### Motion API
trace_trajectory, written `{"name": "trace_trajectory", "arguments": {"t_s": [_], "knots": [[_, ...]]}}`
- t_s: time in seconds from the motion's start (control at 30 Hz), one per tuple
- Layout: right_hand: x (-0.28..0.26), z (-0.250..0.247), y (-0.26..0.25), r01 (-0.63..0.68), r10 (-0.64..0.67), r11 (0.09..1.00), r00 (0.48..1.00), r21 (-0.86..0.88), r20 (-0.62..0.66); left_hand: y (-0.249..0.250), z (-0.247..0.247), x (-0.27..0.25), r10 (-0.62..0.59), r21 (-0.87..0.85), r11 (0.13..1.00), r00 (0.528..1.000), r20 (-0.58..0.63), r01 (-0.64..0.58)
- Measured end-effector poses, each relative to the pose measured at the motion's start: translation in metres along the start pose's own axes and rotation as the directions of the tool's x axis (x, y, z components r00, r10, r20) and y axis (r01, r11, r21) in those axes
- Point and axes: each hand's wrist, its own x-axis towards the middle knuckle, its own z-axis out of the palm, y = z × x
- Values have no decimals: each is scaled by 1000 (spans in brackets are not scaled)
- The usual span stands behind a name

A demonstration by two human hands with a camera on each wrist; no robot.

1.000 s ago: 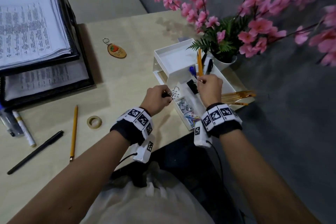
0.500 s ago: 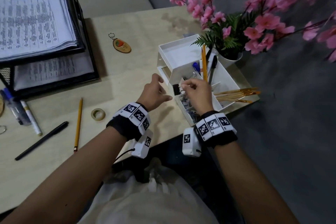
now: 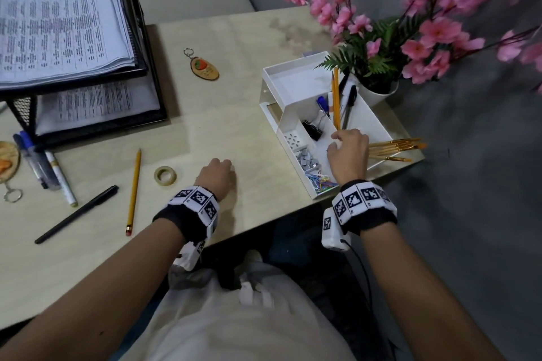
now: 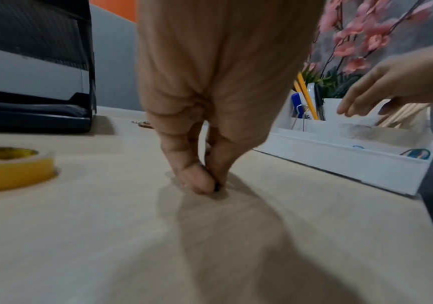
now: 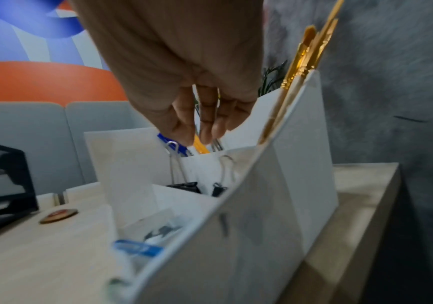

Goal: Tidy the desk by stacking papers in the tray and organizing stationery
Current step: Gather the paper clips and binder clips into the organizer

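Note:
A white desk organizer [image 3: 378, 132] stands at the desk's right edge with pencils [image 3: 335, 97], pens and black binder clips [image 3: 312, 129] in its compartments. My right hand [image 3: 347, 146] hovers over it, fingers [image 5: 184, 127] relaxed and holding nothing. My left hand [image 3: 217, 173] is down on the bare desk left of the organizer. In the left wrist view its thumb and forefinger pinch a tiny black thing [image 4: 216, 186] against the wood; I cannot tell what it is. On the left lie a loose pencil [image 3: 134, 190], a black pen [image 3: 76, 214] and a tape roll [image 3: 165, 175].
A black wire paper tray [image 3: 140, 47] with stacked printed papers [image 3: 58, 23] fills the far left. Markers [image 3: 44, 164] lie in front of it, and a keychain [image 3: 204, 67] further back. Paintbrushes [image 3: 393, 146] stick out past the organizer; a flower pot [image 3: 378, 94] stands behind it.
My left hand left the organizer and came down onto the desk to its left. My right hand let go of a binder clip in the organizer and opened.

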Motion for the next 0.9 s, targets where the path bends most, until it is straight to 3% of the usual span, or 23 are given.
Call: {"name": "trace_trajectory", "arguments": {"t_s": [0.13, 0.23, 0.33, 0.4, 0.53, 0.6, 0.67, 0.7, 0.77, 0.8, 0.83, 0.9], "knots": [[-25, 5, -20, -16, 9, 938, 1000, 346, 22, 3, -6, 5, -73, -247, 966, 997, -3, 70], [-37, 22, -32, -227, 85, 812, 957, 538, 276, 10, -9, 7, -63, -369, 928, 997, -47, 41], [-42, 37, -43, -576, 118, 528, 778, 624, 618, 32, -18, 2, 91, -480, 863, 984, -153, -155], [-41, 37, -48, -708, 128, 332, 688, 623, 714, 49, -27, -2, 190, -529, 800, 956, -221, -282], [-31, 30, -47, -776, 135, -109, 608, 621, 783, 67, -40, -7, 269, -666, 649, 930, -251, -368], [-25, 23, -44, -780, 128, -150, 594, 607, 794, 64, -44, -9, 238, -710, 599, 929, -284, -370], [-18, 15, -39, -760, 156, -89, 628, 644, 762, 51, -47, -8, 141, -678, 648, 929, -341, -347], [-13, 12, -34, -733, 192, 17, 670, 680, 717, 39, -47, -6, 72, -642, 703, 929, -364, -306], [-6, 6, -22, -593, 266, 449, 803, 668, 534, 11, -45, -1, -51, -529, 834, 933, -356, -156], [-2, 5, -15, -486, 273, 673, 864, 558, 423, -3, -42, 1, -98, -444, 895, 945, -313, -54], [0, 3, -9, -386, 267, 821, 910, 420, 316, -15, -39, 1, -148, -339, 939, 957, -249, 57], [2, 3, 1, -279, 237, 940, 948, 196, 214, -32, -31, -5, -265, -142, 959, 952, -151, 244]]}}
